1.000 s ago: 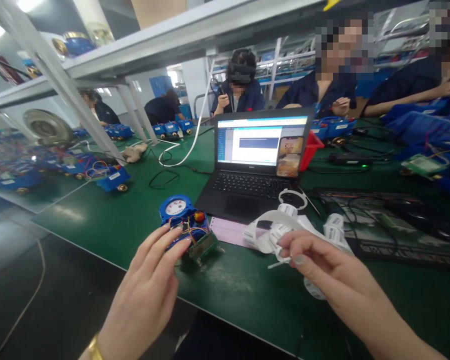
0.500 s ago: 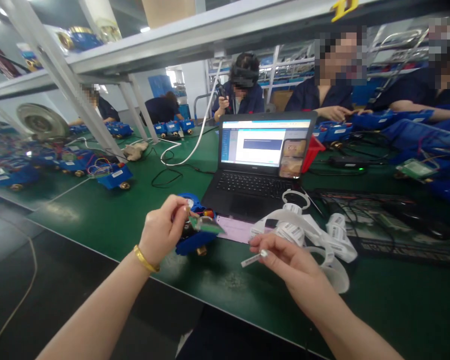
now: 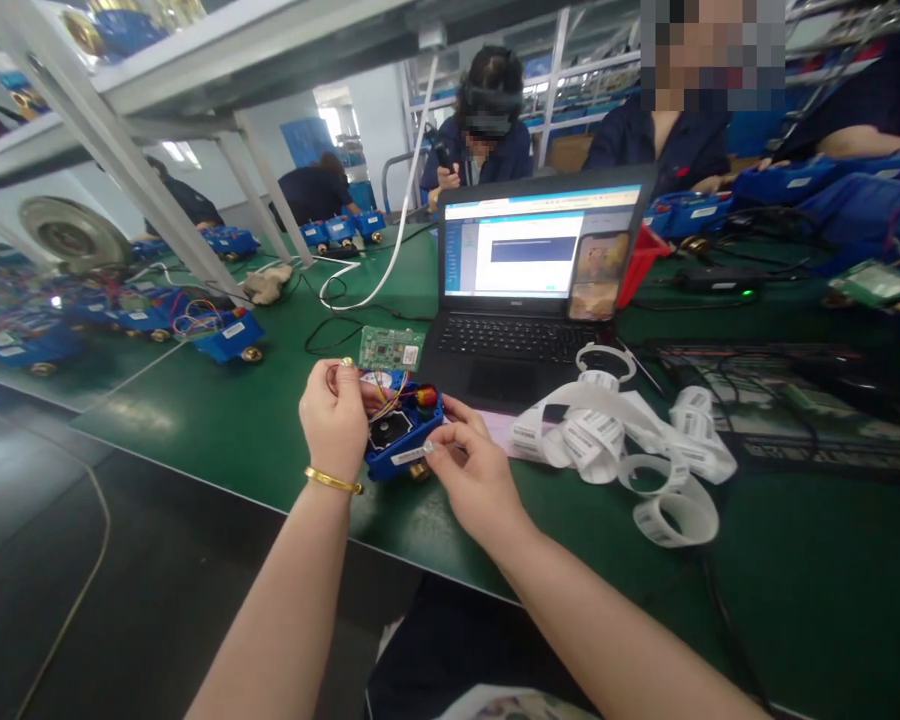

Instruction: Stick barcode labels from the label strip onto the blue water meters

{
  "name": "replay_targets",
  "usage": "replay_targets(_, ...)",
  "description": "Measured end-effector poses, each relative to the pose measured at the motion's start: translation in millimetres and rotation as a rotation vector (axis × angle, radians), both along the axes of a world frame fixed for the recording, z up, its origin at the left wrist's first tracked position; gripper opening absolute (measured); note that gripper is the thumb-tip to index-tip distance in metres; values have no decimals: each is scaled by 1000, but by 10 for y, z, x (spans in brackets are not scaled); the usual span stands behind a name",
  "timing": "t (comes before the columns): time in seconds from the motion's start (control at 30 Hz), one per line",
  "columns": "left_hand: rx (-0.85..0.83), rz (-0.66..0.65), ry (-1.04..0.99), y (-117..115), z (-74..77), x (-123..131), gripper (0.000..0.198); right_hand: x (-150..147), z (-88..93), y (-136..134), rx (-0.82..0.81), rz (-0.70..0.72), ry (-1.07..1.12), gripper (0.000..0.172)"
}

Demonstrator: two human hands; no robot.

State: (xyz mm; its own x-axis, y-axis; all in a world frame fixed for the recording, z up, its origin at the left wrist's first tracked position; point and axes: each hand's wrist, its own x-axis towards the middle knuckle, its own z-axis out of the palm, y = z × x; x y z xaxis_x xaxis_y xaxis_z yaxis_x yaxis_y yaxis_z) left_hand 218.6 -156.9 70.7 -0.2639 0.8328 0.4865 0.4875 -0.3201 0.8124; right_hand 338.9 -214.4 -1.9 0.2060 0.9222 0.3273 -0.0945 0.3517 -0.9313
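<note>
A blue water meter housing (image 3: 382,469) with a brass fitting (image 3: 418,471) sits on the green bench in front of me. My left hand (image 3: 336,408) is closed at the housing's left, pinching the edge of a green circuit board (image 3: 390,349). The board stands tilted up above the housing, joined to it by coloured wires (image 3: 390,392). My right hand (image 3: 474,462) pinches one end of a narrow white barcode label (image 3: 408,456), which lies along the housing's front side. Whether the label is fully stuck down I cannot tell. Other fingers of this hand are behind the housing's right end.
An open laptop (image 3: 525,350) stands behind the housing. Curled strips of barcode labels (image 3: 592,435) lie to the right, over a pink sheet (image 3: 499,432). More blue meter housings (image 3: 231,336) are at the left. Co-workers (image 3: 487,130) sit across the bench, and a metal shelf (image 3: 270,75) hangs overhead.
My right hand has moved left with the label, bringing it to the housing's front. My left hand has tipped the circuit board up, so its component side now shows.
</note>
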Motion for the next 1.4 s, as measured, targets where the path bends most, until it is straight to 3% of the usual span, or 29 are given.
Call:
replay_targets(1.3,116,65,38,19,-57,16,21,-93,41,92,34,-172,-21,6)
replay_targets(1.4,126,85,68,35,-76,15,21,-127,60,93,22,-222,-59,17)
